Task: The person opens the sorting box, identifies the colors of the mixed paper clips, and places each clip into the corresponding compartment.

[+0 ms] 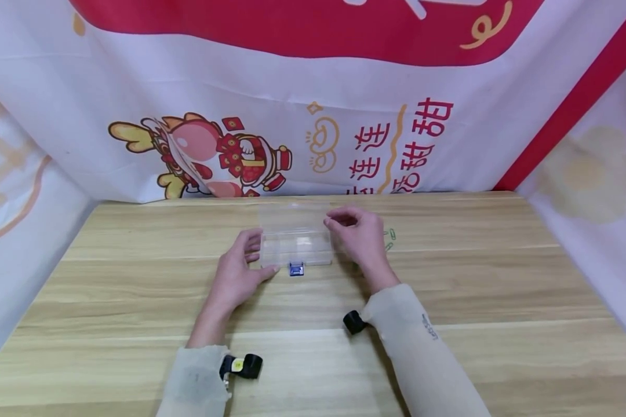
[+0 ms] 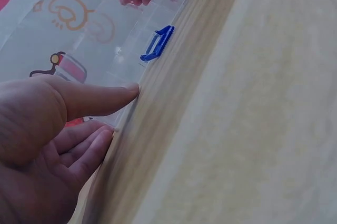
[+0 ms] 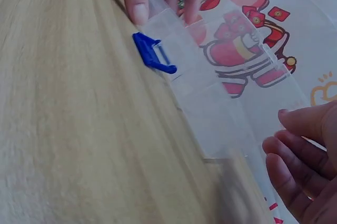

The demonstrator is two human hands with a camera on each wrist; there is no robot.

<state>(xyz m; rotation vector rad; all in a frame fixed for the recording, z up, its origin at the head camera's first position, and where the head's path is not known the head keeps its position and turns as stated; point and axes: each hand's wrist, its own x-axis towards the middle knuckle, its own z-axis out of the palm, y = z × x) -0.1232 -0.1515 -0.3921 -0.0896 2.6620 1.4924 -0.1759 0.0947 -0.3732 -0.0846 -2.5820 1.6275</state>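
A clear plastic box (image 1: 297,249) with a blue latch (image 1: 296,269) lies on the table, its transparent lid (image 1: 292,215) raised at the back. My left hand (image 1: 240,269) grips the box's left end, thumb at the front edge and fingers along the side. In the left wrist view, that thumb (image 2: 113,100) lies near the blue latch. My right hand (image 1: 357,231) is at the lid's right edge with fingers loosely bent. The right wrist view shows a gap between its thumb (image 3: 300,121) and fingertips, with nothing visible there.
Several green paper clips (image 1: 392,234) lie on the wooden table (image 1: 448,278), right of the box and partly behind my right hand. A printed cloth (image 1: 292,81) hangs along the table's back edge. Black wrist cameras (image 1: 251,366) sit on both sleeves.
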